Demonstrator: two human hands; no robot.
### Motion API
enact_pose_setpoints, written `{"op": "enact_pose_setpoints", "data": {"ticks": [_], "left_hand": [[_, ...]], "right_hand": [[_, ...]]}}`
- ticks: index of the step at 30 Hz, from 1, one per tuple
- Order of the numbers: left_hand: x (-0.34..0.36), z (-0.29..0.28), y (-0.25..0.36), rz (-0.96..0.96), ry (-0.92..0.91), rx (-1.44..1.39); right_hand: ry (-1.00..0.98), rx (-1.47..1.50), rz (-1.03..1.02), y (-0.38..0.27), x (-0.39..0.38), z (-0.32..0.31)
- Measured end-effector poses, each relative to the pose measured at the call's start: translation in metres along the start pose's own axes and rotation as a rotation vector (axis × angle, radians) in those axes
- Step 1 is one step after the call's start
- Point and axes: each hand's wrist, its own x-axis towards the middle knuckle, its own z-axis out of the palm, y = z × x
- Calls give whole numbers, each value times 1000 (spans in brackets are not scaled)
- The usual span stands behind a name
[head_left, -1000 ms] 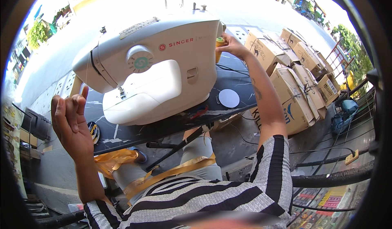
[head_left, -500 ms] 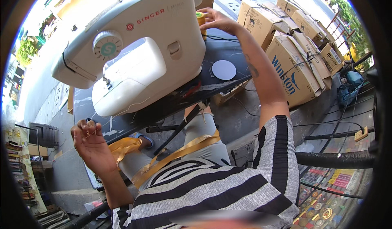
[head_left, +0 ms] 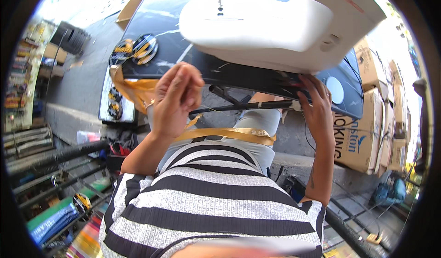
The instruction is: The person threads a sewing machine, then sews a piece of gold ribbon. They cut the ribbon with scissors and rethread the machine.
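Note:
A white sewing machine [head_left: 257,28] stands on the dark marbled tabletop [head_left: 156,16], its upper part cut off by the view's top edge. My left hand [head_left: 178,101] is raised in front of the table, fingers bunched together. A thin thread seems to trail beside it, but what the fingertips hold is hidden. At the table's front edge, below the machine's right end, my right hand [head_left: 317,97] rests with fingers spread and the thumb apart. A gold ribbon [head_left: 248,133] lies across my lap. More gold ribbon [head_left: 133,90] drapes at the table's left corner, behind my left hand.
Round black-and-yellow pieces [head_left: 144,48] lie on the table's left part. A pale disc [head_left: 334,90] sits on the right, beside dark cables. Tied cardboard boxes [head_left: 360,134] are stacked to the right. A black bar [head_left: 248,105] runs beneath the table's front edge.
The view has swung left and down. My right hand has left the yellow thread spool behind the machine and come to the table's front edge. My left hand's fingers have drawn together.

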Motion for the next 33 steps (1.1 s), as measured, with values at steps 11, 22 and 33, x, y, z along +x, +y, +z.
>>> {"op": "enact_pose_setpoints", "data": {"ticks": [11, 22, 33], "left_hand": [[-33, -30, -19, 11, 68, 48], [-38, -41, 1, 651, 33, 727], [-22, -27, 3, 1000, -219, 752]], "right_hand": [[-236, 74, 19, -28, 17, -17], [-685, 1133, 170, -133, 13, 12], [-718, 1401, 216, -145, 5, 14]]}}
